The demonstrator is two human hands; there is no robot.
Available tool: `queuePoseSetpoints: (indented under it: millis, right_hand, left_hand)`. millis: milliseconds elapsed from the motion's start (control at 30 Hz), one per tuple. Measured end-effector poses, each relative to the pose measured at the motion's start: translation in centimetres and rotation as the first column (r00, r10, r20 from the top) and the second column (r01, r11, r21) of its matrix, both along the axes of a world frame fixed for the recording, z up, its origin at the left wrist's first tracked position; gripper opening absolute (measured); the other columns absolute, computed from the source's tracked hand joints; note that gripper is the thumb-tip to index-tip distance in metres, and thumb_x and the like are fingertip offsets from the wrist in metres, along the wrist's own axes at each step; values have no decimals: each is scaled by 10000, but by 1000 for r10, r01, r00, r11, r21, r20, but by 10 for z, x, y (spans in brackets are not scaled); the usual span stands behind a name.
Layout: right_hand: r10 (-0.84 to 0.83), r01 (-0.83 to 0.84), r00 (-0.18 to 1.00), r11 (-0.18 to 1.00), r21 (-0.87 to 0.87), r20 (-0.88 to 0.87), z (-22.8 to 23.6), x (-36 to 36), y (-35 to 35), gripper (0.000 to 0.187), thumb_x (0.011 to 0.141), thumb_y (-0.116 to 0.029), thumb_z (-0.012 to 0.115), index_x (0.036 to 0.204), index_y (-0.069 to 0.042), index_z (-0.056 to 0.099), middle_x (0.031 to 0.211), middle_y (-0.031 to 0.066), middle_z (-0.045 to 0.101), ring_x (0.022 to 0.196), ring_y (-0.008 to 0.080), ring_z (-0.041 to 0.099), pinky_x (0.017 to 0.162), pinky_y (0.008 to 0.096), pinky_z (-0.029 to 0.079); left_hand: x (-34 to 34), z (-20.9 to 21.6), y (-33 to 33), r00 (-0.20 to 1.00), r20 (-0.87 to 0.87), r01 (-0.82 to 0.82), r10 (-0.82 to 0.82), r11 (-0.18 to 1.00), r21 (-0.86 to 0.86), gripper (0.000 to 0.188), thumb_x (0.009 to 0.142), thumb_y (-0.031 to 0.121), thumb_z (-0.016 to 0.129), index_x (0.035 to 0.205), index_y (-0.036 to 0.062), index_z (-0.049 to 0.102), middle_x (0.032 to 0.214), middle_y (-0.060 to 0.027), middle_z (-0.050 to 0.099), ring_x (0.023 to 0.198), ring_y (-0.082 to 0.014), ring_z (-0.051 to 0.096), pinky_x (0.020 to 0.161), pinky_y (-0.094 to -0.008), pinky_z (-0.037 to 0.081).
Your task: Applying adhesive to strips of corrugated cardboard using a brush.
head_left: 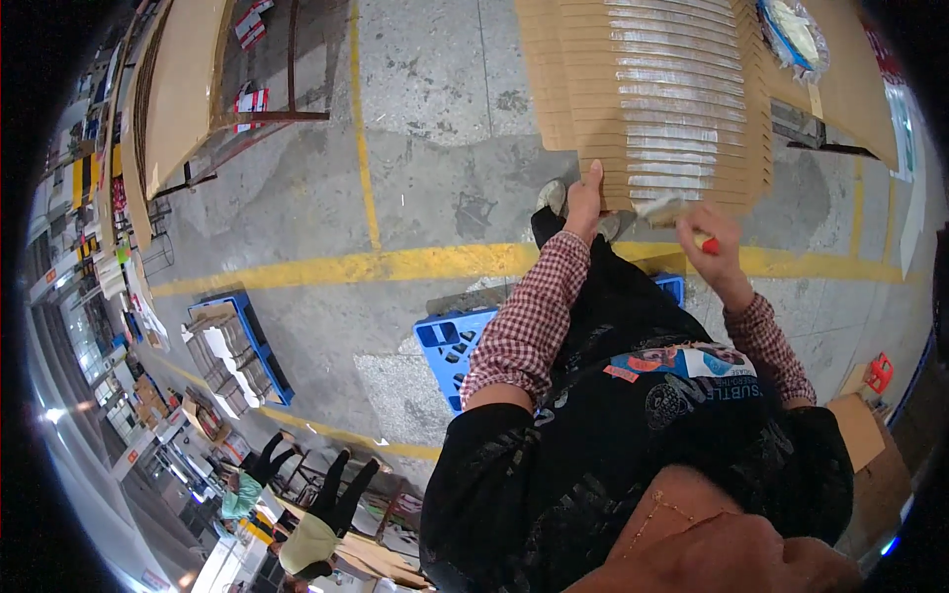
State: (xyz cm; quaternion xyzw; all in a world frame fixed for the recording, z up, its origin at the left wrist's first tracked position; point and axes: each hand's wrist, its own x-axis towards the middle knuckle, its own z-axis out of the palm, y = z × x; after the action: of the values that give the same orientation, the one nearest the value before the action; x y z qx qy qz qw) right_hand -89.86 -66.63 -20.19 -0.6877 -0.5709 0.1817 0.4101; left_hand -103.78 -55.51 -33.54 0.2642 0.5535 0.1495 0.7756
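A fanned stack of brown cardboard sheets [573, 94] lies in front of me, each sheet overlapping the one behind it. Down its middle runs a band of whitish, wet-looking strips [672, 109]. My left hand [585, 206] is closed on the near left edge of the stack, thumb on top and the other fingers mostly hidden. In my right hand [714, 242] is a brush [660, 210] with a red and yellow handle. Its pale bristles are at the near edge of the whitish band.
A plastic-lined container of pale paste [794, 35] stands on the cardboard at the far right. Blue pallets [445, 346] lie near my legs and at left, the left one carrying stacked cardboard [227, 356]. A board-topped table [188, 89] stands far left. Other people [311, 534] are lower left.
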Motion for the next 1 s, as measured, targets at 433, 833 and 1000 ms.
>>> queuePoseSetpoints:
  millis: [433,833,1000]
  right_hand:
    - [-54,54,999,998,19,0,17,-4,-26,70,714,38,617,753,1,572,673,97,526,598,235,522,553,273,428]
    - [-394,416,892,907,61,-221,-10,88,-3,52,760,-36,648,769,-8,605,748,52,606,722,125,557,652,258,438]
    - [-403,401,915,906,138,-14,-37,119,-4,53,779,-40,635,773,-2,598,723,42,598,681,109,551,629,237,438]
  left_hand:
    - [-2,2,1,999,-1,46,-46,999,-15,560,819,571,506,1033,54,547,866,-70,615,707,-167,582,556,-321,460]
    - [-2,0,-2,996,-32,87,-87,996,-5,524,849,555,470,1051,75,537,881,-55,618,757,-165,594,556,-306,462]
    - [0,-6,-1,995,-29,93,-94,995,-23,570,825,568,498,1044,44,552,881,-61,621,725,-161,600,520,-305,457]
